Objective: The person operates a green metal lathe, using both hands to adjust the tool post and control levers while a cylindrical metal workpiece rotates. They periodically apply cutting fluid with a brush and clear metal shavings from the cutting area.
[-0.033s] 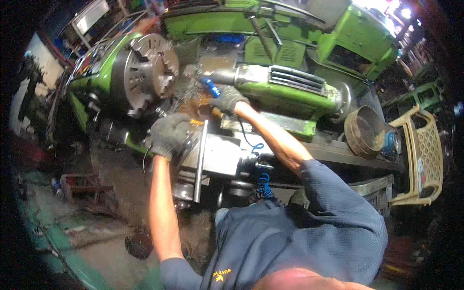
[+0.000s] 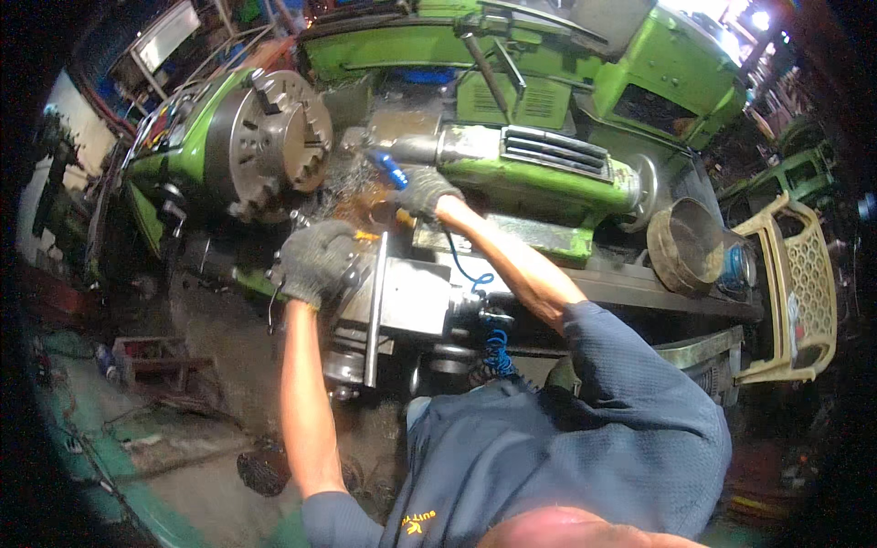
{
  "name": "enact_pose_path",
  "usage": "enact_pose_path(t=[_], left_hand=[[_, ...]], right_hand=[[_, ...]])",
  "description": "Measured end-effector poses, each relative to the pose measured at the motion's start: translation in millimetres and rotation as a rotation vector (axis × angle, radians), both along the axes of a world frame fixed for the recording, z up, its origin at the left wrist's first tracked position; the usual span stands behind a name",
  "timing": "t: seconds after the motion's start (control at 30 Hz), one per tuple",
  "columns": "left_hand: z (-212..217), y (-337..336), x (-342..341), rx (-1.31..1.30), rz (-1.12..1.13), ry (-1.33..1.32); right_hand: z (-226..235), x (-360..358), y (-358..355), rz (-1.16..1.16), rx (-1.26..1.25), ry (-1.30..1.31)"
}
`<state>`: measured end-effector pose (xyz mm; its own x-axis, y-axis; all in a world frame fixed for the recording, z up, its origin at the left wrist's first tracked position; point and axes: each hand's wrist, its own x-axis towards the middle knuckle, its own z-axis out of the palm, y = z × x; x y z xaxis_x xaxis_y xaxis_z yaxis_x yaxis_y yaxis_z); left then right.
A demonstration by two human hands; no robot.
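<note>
My right hand (image 2: 422, 192), in a dark grey knit glove, is closed round a blue air blow gun (image 2: 390, 171). The gun's tip points up and left, toward the space between the lathe chuck (image 2: 274, 142) and the tailstock (image 2: 525, 169). A thin blue hose (image 2: 459, 260) hangs from that hand. My left hand (image 2: 315, 260), also gloved, curls over the tool post area of the carriage; what lies under its fingers is hidden. By its fingertips is a small orange piece (image 2: 367, 236). A long metal bar (image 2: 376, 310) stands just right of it, beside a pale flat plate (image 2: 416, 294).
Metal chips (image 2: 352, 173) lie on the bed below the chuck. A round metal pan (image 2: 685, 247) rests at the bed's right end, beside a beige plastic chair (image 2: 772, 292). Coiled blue hose (image 2: 498, 352) hangs in front of me. Another green machine (image 2: 671, 87) stands behind.
The whole view has shifted slightly. The chuck's face shows its slots in a somewhat different position. Both hands keep about the same places, the right one still on the air blow gun.
</note>
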<state>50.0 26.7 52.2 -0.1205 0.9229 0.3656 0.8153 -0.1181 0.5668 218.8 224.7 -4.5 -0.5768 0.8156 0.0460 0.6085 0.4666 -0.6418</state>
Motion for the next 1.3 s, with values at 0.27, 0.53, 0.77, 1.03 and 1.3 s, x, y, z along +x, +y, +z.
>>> enact_pose_path(t=[0.27,0.53,0.77,1.03,1.3], left_hand=[[8,3,10,0.038,-0.032,-0.019],[-4,2,1,0.043,-0.006,0.042],[6,4,6,-0.035,0.020,0.032],[1,0,1,-0.008,0.045,0.074],[-6,3,1,0.067,0.047,0.040]], right_hand=[[11,2,-6,-0.005,-0.114,-0.041],[15,9,-15,-0.011,-0.039,-0.022],[-7,-35,16,0.032,-0.109,0.019],[-10,-59,21,0.032,-0.116,0.004],[-25,-64,39,0.035,-0.222,-0.020]])
